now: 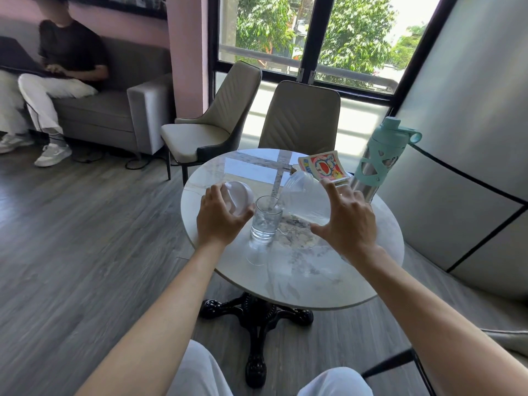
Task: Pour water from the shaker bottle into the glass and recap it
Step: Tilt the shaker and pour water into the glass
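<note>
My right hand (347, 221) grips a clear plastic shaker bottle (304, 197), tilted with its mouth down to the left over a clear glass (264, 221). A thin stream of water runs from the bottle into the glass, which holds some water in its lower part. The glass stands upright on the round marble table (300, 281). To the left of the glass, my left hand (221, 217) holds the bottle's white cap (238, 200) just above the table.
A teal and steel water bottle (381, 161) stands at the table's far right edge, with a colourful comic book (324, 167) beside it. Two beige chairs (300, 118) stand behind the table. A person (61, 70) sits on a grey sofa far left.
</note>
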